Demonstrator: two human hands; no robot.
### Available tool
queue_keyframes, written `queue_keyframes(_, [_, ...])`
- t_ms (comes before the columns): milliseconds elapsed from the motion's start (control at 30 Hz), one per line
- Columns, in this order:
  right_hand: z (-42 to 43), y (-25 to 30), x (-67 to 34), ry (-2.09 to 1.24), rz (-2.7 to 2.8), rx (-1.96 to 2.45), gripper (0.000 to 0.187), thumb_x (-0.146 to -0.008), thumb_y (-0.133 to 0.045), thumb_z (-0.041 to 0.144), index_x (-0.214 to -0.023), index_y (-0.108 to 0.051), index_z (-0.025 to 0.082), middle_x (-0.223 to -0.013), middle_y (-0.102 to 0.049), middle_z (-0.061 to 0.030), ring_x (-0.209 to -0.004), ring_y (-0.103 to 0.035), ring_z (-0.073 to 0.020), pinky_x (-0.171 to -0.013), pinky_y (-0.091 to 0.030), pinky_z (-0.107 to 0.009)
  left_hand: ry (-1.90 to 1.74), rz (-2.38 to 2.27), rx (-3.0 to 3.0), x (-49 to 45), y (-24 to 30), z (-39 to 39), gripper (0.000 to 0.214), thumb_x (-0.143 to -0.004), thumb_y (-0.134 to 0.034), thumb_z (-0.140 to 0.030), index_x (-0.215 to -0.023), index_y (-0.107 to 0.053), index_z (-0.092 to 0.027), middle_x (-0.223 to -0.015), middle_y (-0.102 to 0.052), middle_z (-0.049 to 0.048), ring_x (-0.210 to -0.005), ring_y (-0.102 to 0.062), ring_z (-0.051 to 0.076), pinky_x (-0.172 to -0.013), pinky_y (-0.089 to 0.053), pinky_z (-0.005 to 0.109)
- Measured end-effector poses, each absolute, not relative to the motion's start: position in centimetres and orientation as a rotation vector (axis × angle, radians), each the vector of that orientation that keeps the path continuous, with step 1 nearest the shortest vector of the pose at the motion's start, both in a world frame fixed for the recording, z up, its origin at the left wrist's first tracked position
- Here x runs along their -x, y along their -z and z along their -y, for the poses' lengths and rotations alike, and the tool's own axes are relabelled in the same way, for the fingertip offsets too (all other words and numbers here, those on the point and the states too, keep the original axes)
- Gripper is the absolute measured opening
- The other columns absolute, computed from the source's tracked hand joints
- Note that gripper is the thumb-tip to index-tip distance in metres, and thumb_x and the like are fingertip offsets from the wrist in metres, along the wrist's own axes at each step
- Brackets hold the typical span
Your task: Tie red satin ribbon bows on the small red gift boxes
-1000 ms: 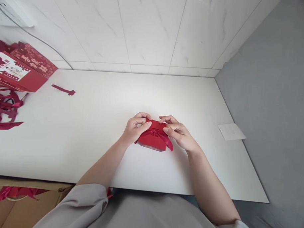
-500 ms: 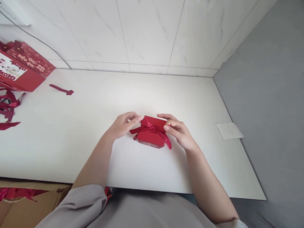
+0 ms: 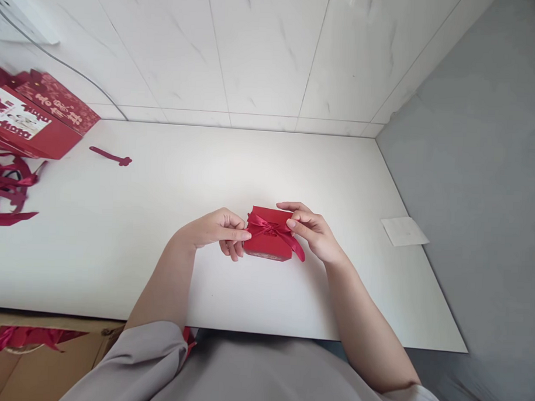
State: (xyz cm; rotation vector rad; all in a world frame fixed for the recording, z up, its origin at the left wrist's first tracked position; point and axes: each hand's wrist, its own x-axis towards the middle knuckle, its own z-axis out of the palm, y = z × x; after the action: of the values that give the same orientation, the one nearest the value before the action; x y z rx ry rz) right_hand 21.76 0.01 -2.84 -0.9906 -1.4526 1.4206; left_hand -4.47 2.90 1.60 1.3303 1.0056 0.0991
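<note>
A small red gift box [image 3: 266, 244] sits on the white table in front of me, with a shiny red ribbon [image 3: 272, 228] tied in a bow across its upper part. At the box's left side my left hand [image 3: 226, 229] is closed, thumb against bent fingers, pinching the ribbon; the pinched part is mostly hidden. My right hand [image 3: 313, 228] has its thumb and a finger pinched on the ribbon at the right side of the bow, while its index finger reaches behind the box. One ribbon tail hangs down at the right.
On the white table [image 3: 160, 267], red printed boxes [image 3: 55, 123] and a heap of red ribbons [image 3: 13, 186] lie at the left. A dark red strip [image 3: 111, 156] is near them, a white paper [image 3: 404, 231] at the right edge. Below left stands a cardboard box [image 3: 55, 363] holding red items.
My left hand has come down from the box's upper left corner and closed on the ribbon at the left, covering its left tail. My right hand stays nearly in place.
</note>
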Motion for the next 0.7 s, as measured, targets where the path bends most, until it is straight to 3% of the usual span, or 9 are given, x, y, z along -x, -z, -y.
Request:
queue_keyframes(333, [0.06,3.10,-21.72,-1.262,1.497,1.046,0.035,-0.089,-0.062,0.041,-0.060,-0.061,0.021,-0.131,-0.055,-0.0046,-0.123,-0.052,-0.0273,-0.092,-0.046,-0.039,-0.070,-0.957,-1.345,4.56,-1.25,-3.18,0.031,-0.083,-0.068,-0.045,-0.073,-0.064,-0.016,-0.079,-0.076,0.0065,-0.074,-0.073,0.017,-0.062,-0.053,0.022])
queue_keyframes(567, [-0.11,3.32,-21.70,-1.251,1.529,1.046,0.032,-0.089,-0.063,0.037,-0.060,-0.063,0.022,-0.132,-0.055,-0.0043,-0.129,-0.048,-0.0271,-0.096,-0.045,-0.040,-0.064,-0.813,-1.370,4.71,-0.83,-3.36,0.034,-0.082,-0.070,-0.039,-0.062,-0.055,-0.015,-0.073,-0.074,0.0066,-0.072,-0.072,0.019,-0.058,-0.048,0.024])
queue_keyframes(700, [-0.19,3.36,-21.72,-1.224,1.525,1.049,0.035,-0.087,-0.064,0.037,-0.056,-0.059,0.021,-0.135,-0.053,-0.0030,-0.130,-0.047,-0.0272,-0.099,-0.043,-0.041,-0.044,-0.797,-1.398,4.83,-0.62,-3.61,0.030,-0.083,-0.069,-0.039,-0.067,-0.060,-0.016,-0.073,-0.073,0.0064,-0.073,-0.072,0.019,-0.062,-0.050,0.026])
